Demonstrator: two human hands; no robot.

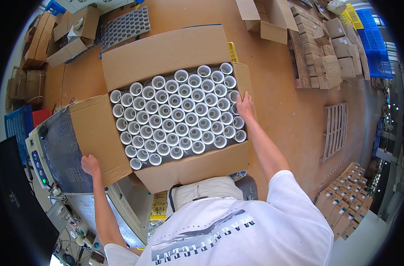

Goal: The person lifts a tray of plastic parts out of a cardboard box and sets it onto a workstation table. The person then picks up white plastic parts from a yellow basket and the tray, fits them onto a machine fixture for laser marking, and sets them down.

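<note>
In front of me an open cardboard box point(166, 51) holds several rows of white, hollow round cylinders point(178, 115) standing with their rims up. Its flaps are folded outward. My left hand point(91, 165) is closed at the outer edge of the left flap point(100, 137), above a dark machine top. At the right side of the box my right hand point(245, 107) curls over the edge by the right flap point(243, 80), close to the outermost cylinders. The hand covers part of that row.
A machine with buttons point(39, 166) and a dark monitor point(18, 195) stand at left. Behind the box lie a grey perforated tray point(125, 27) and open cartons point(275, 22). Stacked cartons point(328, 71), a wooden pallet point(335, 131) and small boxes point(344, 199) are at right.
</note>
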